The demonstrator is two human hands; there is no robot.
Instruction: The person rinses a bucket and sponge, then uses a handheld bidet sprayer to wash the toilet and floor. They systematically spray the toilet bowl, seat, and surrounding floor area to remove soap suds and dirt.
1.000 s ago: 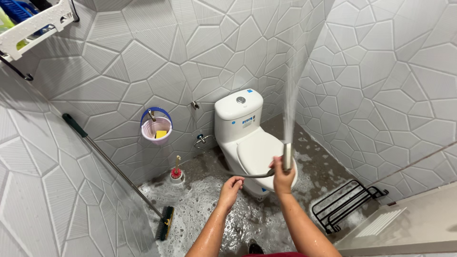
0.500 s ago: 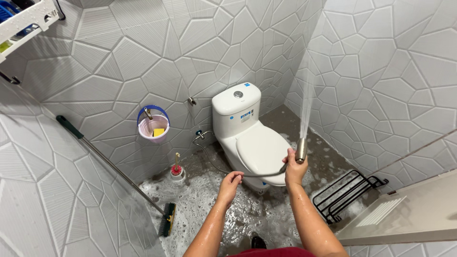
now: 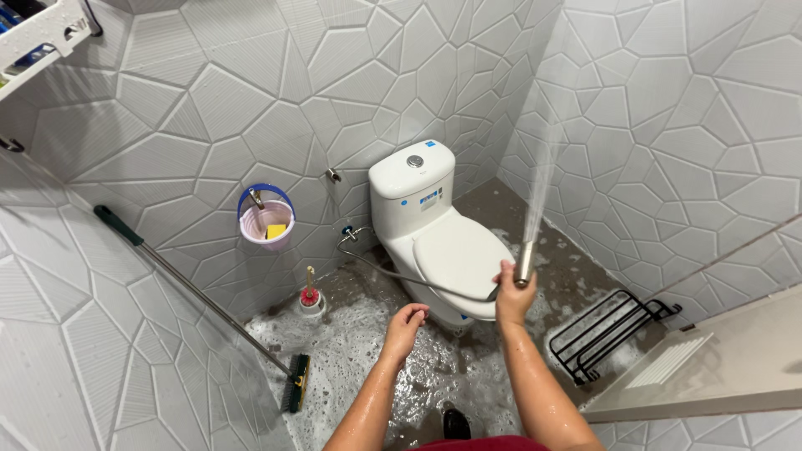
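A: What is the right hand (image 3: 511,294) doing?

B: It is clenched around the sprayer (image 3: 525,260), held upright just beside the front edge of the toilet (image 3: 434,230) lid. A jet of water (image 3: 545,167) shoots from the sprayer's tip up toward the right wall (image 3: 685,125).

A: And the hose?

B: The hose (image 3: 409,278) runs from the right fist, across the front of the toilet, back to the tap (image 3: 346,233) on the rear wall. It does not pass through the left hand.

A: So the left hand (image 3: 407,322) holds nothing?

B: Its fingers are loosely curled, and I see nothing in them. It hangs over the foamy floor (image 3: 351,351), near the toilet's base.

A: How much room is there around?

B: The open floor lies to the left of the hands. A broom (image 3: 200,296) leans against the left wall, its head on the floor. A plunger (image 3: 310,296) stands by the rear wall under a pink bucket (image 3: 266,220). On the right, a black wire rack (image 3: 606,334) lies just beside the right wall, near the right forearm.
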